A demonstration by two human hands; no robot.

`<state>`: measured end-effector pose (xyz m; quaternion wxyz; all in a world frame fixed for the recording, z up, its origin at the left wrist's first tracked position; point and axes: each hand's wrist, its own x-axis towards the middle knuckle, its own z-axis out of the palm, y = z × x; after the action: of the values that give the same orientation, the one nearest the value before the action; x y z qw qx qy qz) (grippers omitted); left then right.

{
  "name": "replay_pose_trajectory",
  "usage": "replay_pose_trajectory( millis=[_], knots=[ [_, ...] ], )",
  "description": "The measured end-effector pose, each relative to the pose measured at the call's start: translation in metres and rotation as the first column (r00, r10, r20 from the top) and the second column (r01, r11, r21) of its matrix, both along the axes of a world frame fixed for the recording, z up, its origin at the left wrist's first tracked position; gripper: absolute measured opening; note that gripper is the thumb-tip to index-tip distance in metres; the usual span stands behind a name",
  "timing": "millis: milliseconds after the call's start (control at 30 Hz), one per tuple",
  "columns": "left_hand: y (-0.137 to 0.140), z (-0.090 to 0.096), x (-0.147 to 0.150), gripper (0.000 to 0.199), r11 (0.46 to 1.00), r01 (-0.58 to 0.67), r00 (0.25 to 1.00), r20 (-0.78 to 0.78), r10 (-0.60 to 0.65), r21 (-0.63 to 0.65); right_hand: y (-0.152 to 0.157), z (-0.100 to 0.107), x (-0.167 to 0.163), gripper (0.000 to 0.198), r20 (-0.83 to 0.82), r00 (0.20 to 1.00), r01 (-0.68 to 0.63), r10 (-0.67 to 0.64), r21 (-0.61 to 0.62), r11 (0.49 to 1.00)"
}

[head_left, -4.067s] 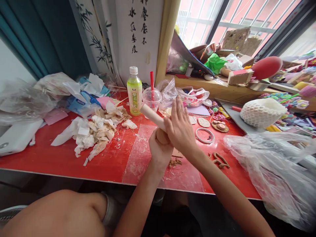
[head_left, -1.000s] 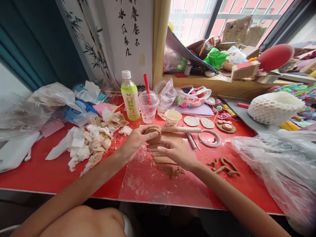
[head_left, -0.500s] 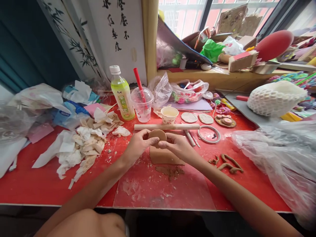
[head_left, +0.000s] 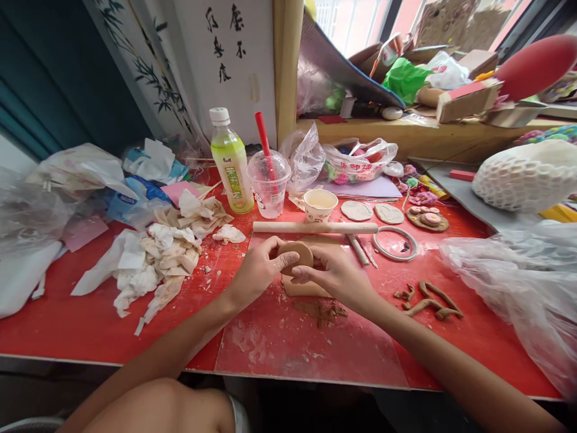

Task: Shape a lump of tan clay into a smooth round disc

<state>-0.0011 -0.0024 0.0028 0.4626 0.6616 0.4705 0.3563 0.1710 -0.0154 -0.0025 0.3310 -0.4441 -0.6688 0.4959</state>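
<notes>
Between both hands is a round brown clay disc [head_left: 296,255], held up and tilted above the mat. My left hand [head_left: 264,264] grips its left edge, thumb across the near face. On the right side, my right hand [head_left: 336,270] pinches the rim between thumb and fingers. Beneath them lies a flat brown clay slab [head_left: 306,287], partly hidden by the hands. Clay scraps [head_left: 321,313] lie just in front of the slab. A rolling pin [head_left: 315,227] rests crosswise behind the hands, with a paper cup [head_left: 320,207] of pale liquid beyond it.
Crumpled tissues [head_left: 166,258] are heaped on the left. A drink bottle [head_left: 232,168] and a plastic cup [head_left: 269,186] with a red straw stand behind. Rightward are a ring [head_left: 395,257], clay strips [head_left: 435,300], pale discs [head_left: 356,210] and plastic wrap [head_left: 509,282].
The camera view has shifted, so the table scene sits further right in the picture. Both hands still hold the clay disc, now turned slightly. The right hand's fingers have shifted on its rim.
</notes>
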Motion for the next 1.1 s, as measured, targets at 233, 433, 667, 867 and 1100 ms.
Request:
replay_pose_trajectory(
  millis=[233, 433, 667, 867, 1100],
  knots=[
    [0.001, -0.001, -0.007, 0.024, 0.891, -0.148, 0.979, -0.065, 0.194, 0.430, -0.004, 0.004, -0.005, 0.060, -0.487, 0.872, -0.196, -0.047, -0.436, 0.878],
    [-0.001, -0.001, -0.007, 0.044, 0.744, 0.239, 0.961, -0.261, -0.090, 0.624, -0.003, 0.001, -0.005, 0.045, -0.716, 0.669, -0.206, -0.201, -0.438, 0.875],
    [-0.003, 0.008, -0.007, 0.034, 0.956, -0.079, 0.997, 0.025, 0.075, 0.283, -0.002, 0.009, 0.003, 0.033, -0.627, 0.765, -0.154, -0.144, -0.395, 0.906],
    [0.002, 0.005, -0.001, 0.033, 0.995, 0.079, 0.990, 0.121, -0.070, -0.068, -0.008, 0.009, -0.004, 0.041, -0.536, 0.840, -0.204, -0.080, -0.449, 0.870],
    [-0.003, 0.004, 0.004, 0.030, 0.983, -0.016, 0.974, 0.220, 0.057, -0.184, -0.002, 0.001, -0.001, 0.042, -0.337, 0.935, -0.006, -0.110, -0.325, 0.946]
  ],
)
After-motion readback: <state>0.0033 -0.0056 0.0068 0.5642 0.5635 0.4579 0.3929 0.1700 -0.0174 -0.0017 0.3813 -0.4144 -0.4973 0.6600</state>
